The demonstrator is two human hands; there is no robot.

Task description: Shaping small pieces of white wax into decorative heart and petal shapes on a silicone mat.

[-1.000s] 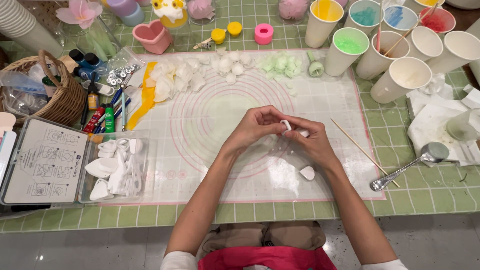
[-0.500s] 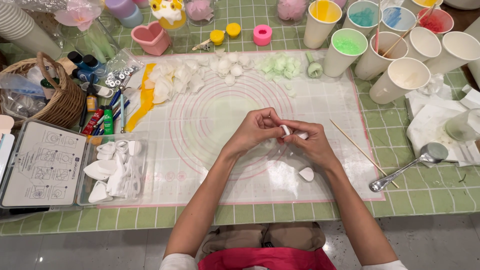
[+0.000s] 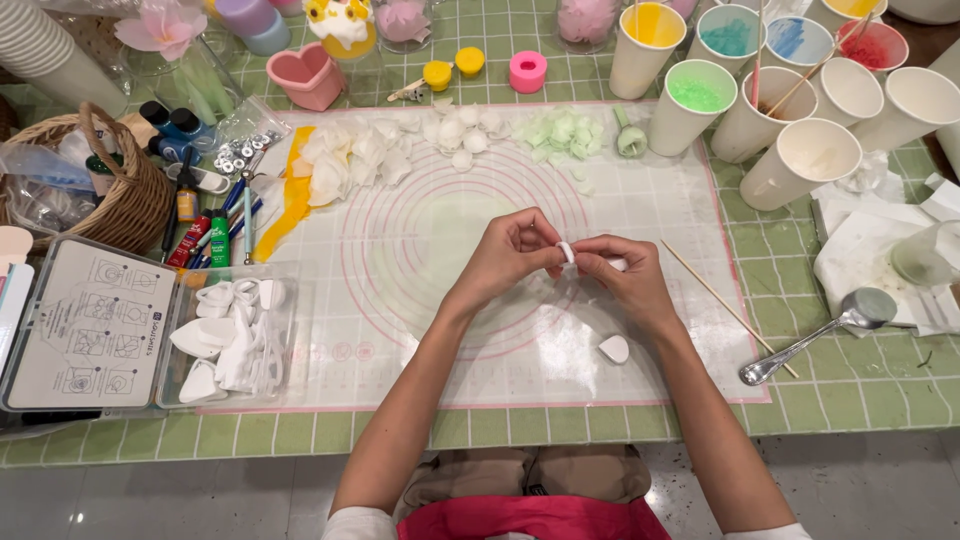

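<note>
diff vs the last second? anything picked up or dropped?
Almost nothing. Both hands, left hand and right hand, keep pinching the small white piece over the silicone mat; nothing taken or released. The white heart piece, skewer and spoon stayed put.

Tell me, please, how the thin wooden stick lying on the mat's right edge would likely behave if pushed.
The thin wooden stick looks round and slender, so it would probably roll or skid easily. It seems very light. Its far end lies by the metal spoon, which it may bump.

Paper cups (image 3: 800, 160) of coloured bits, wicker basket (image 3: 125, 200), pink heart mould (image 3: 305, 75), metal spoon (image 3: 830, 330) (right of mat)
</note>
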